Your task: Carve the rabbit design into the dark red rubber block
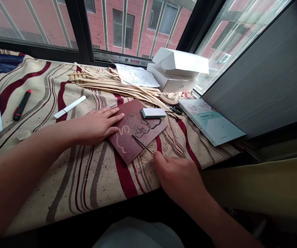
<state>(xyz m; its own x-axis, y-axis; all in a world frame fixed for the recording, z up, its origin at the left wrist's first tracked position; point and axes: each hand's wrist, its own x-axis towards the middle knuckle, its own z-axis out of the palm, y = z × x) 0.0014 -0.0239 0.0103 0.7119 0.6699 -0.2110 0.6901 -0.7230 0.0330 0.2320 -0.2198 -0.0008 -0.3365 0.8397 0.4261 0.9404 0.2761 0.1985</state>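
A reddish-brown carving board (138,144) lies turned at an angle on the striped cloth. It bears a dark-lined animal drawing, and pale cut lines run down its left side. My left hand (99,124) rests flat on the board's left corner with the fingers stretched out. My right hand (181,174) is closed around a thin dark carving tool (143,144), whose tip meets the board near the middle, right of the pale lines. A white and green block (153,113), perhaps an eraser or sharpening stone, lies on the board's far right corner.
Thin wooden strips (107,83) lie behind the board with a sketched paper (138,75). White boxes (179,69) stand by the window. Scissors (175,109) and a book (214,124) are at right. A black-red marker (21,105) and white stick (70,107) lie left. Crumbs dot the cloth (60,193).
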